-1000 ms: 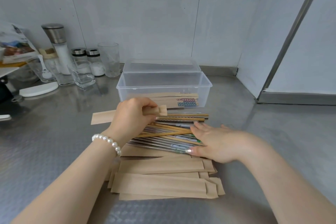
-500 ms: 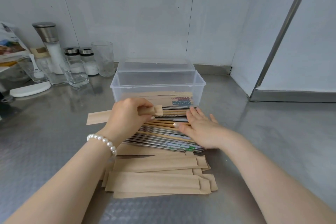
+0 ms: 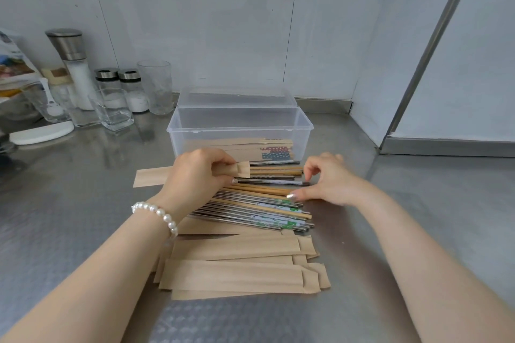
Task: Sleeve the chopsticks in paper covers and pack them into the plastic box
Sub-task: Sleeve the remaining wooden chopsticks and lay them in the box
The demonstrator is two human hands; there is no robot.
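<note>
My left hand (image 3: 196,172) grips a brown paper cover (image 3: 150,176) near its open flap end, held just above the counter. Loose chopsticks (image 3: 259,203), wooden and metal, lie in a row in front of the clear plastic box (image 3: 302,131). My right hand (image 3: 327,179) hovers over the right ends of the chopsticks, fingers curled, fingertips at a chopstick; whether it pinches one I cannot tell. Several sleeved pairs lie inside the box. A stack of empty paper covers (image 3: 237,273) lies nearest me.
The box lid (image 3: 237,96) stands behind the box. At the back left stand a grinder (image 3: 72,64), two shakers (image 3: 129,89) and glasses (image 3: 113,108). A white dish (image 3: 41,132) lies on the left. A tiled wall corner and metal frame (image 3: 426,50) close the right side.
My right hand has moved from lying flat on the chopsticks to their far right ends, with fingers now curled. My left hand keeps hold of the paper cover.
</note>
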